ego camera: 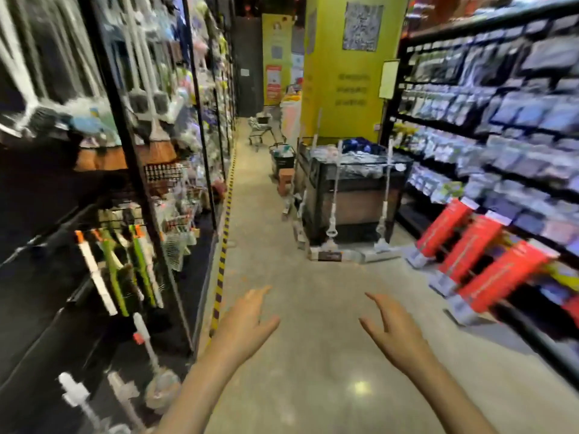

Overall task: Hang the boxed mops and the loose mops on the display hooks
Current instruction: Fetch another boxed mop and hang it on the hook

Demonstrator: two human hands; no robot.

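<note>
Both of my hands reach out over the aisle floor, holding nothing. My left hand (247, 321) has relaxed, straight fingers, and so does my right hand (391, 327). Three red boxed mops (473, 242) lean against the low shelf on the right. Two loose white mops (332, 208) stand upright against a dark display bin (351, 195) further down the aisle, their flat heads on the floor. More mops and brooms (138, 98) hang on the left rack. The view is motion-blurred.
Shelving (507, 98) full of packaged goods lines the right side; a black rack (131, 170) with green and orange handled tools lines the left. A yellow-black floor stripe (224, 245) runs along the left rack. A shopping cart (261, 126) and a yellow pillar (344, 98) stand far ahead.
</note>
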